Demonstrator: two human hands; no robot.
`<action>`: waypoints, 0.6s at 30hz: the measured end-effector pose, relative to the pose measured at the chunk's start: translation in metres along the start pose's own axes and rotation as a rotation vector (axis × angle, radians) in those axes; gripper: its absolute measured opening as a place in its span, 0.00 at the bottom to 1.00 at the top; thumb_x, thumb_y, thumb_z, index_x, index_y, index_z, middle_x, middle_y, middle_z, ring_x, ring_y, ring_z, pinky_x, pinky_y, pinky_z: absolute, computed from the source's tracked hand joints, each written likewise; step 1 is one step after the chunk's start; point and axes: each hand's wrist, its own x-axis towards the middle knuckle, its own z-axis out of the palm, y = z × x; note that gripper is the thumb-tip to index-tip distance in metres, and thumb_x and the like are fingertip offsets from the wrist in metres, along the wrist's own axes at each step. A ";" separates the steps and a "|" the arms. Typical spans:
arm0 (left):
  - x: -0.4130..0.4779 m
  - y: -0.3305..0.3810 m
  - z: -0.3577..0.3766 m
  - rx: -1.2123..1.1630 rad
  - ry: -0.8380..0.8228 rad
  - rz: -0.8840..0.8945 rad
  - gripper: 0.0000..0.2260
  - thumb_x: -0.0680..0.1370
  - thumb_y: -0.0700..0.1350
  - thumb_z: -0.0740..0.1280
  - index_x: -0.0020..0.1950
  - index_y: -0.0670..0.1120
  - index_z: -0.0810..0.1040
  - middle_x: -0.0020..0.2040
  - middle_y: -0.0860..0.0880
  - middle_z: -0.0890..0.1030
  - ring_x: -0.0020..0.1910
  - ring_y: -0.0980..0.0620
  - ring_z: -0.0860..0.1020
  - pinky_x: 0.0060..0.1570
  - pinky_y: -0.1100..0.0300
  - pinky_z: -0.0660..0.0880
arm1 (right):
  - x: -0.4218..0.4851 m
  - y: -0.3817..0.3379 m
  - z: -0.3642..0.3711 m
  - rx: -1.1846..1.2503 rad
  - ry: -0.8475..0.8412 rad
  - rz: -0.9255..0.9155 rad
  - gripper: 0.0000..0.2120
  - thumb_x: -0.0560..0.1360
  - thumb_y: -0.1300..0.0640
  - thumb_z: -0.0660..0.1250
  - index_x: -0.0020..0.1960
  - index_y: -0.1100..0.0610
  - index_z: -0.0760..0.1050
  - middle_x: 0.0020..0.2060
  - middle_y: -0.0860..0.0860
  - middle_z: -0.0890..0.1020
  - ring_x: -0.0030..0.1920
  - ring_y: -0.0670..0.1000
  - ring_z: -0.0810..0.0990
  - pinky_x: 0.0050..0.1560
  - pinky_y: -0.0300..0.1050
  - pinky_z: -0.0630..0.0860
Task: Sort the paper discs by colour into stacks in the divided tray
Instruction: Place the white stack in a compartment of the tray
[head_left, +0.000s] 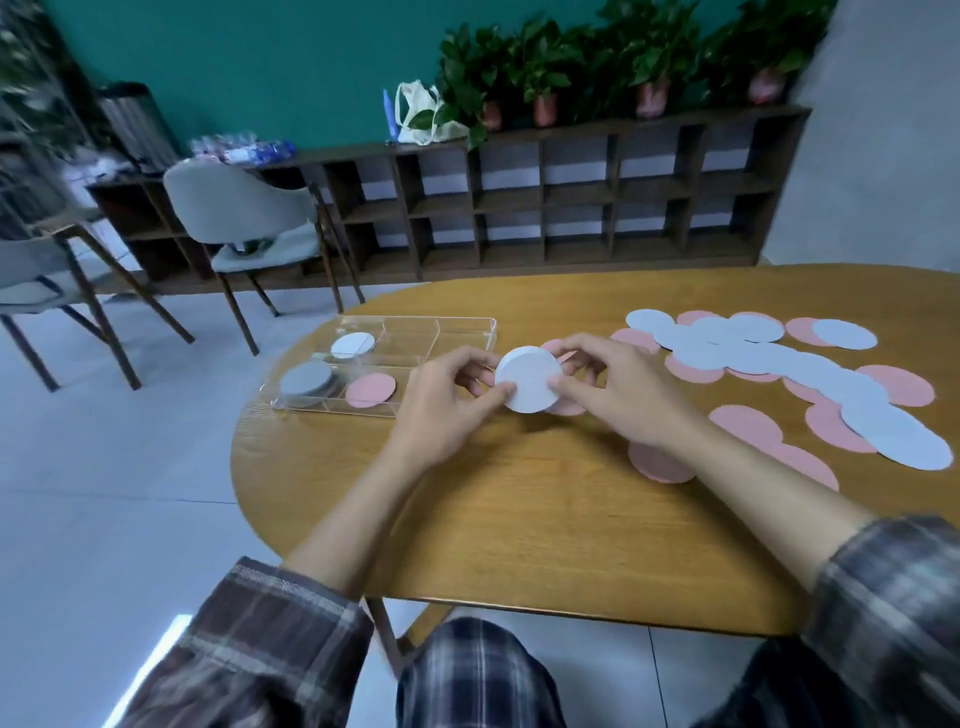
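Stack of white discs (529, 379): held above the table (519, 519), just right of the tray (467, 325). Grip: left hand (447, 410) and right hand (608, 395), thumbs and fingers pinching opposite edges. Tray contents: grey stack (306, 379), pink disc (370, 391), white disc (353, 344), each in its own compartment. Far right: loose discs (779, 358), pink and pale blue, overlapping.
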 end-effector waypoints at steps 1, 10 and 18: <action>0.003 -0.007 -0.011 0.005 0.007 -0.016 0.09 0.76 0.47 0.77 0.54 0.49 0.84 0.44 0.53 0.85 0.39 0.57 0.81 0.39 0.71 0.73 | 0.009 -0.006 0.008 0.002 -0.009 -0.002 0.09 0.76 0.51 0.73 0.56 0.47 0.80 0.43 0.43 0.84 0.38 0.46 0.78 0.41 0.37 0.73; 0.040 -0.064 -0.083 -0.039 0.141 -0.159 0.09 0.76 0.45 0.77 0.55 0.49 0.84 0.42 0.49 0.85 0.38 0.57 0.79 0.40 0.67 0.76 | 0.103 -0.045 0.075 0.029 -0.082 0.025 0.07 0.75 0.49 0.73 0.52 0.46 0.80 0.38 0.44 0.84 0.33 0.38 0.76 0.41 0.39 0.73; 0.089 -0.110 -0.113 0.049 0.172 -0.310 0.06 0.77 0.48 0.76 0.52 0.49 0.86 0.46 0.54 0.87 0.45 0.56 0.85 0.45 0.63 0.79 | 0.186 -0.036 0.134 -0.019 -0.104 0.085 0.08 0.73 0.49 0.75 0.51 0.47 0.80 0.38 0.46 0.85 0.38 0.46 0.79 0.42 0.43 0.74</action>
